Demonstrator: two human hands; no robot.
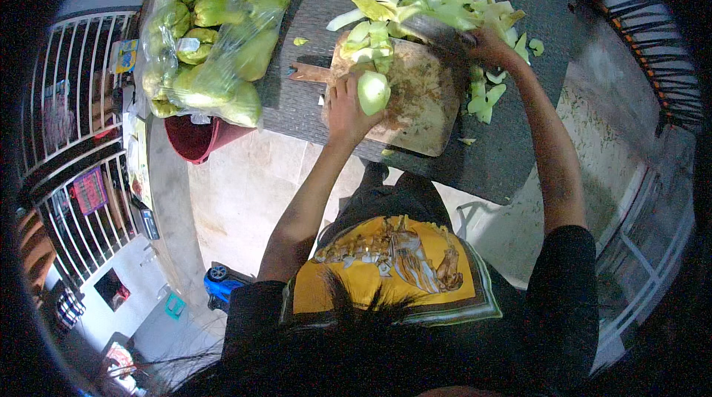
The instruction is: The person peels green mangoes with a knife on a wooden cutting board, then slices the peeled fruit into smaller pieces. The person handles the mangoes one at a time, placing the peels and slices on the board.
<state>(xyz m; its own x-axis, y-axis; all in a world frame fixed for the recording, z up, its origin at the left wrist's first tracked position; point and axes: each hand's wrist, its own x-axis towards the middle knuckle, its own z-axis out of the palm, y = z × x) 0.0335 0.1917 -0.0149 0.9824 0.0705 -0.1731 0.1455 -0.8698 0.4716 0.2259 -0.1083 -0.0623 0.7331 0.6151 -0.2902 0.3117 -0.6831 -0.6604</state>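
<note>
My left hand (347, 110) grips a pale green, peeled-looking chayote (374, 93) over the left part of a worn wooden cutting board (423, 102). The handle of a broad-bladed knife (428, 29) is in my right hand (489, 49). Motion blurs the blade, which extends left across the board's far edge, apart from the chayote. Strips of green peel (364, 43) lie on the board's far left corner, just beyond my left hand. A larger heap of peelings (445, 4) spreads behind the board and down its right side, partly hidden by my right hand.
On the dark woven-patterned table (489, 157), a clear plastic bag (258, 7) full of chayotes (214, 10) stands at left. Below it is a red bucket (189, 141). A blue toy car (222, 280) sits on the floor; a metal railing (651, 63) runs along the right.
</note>
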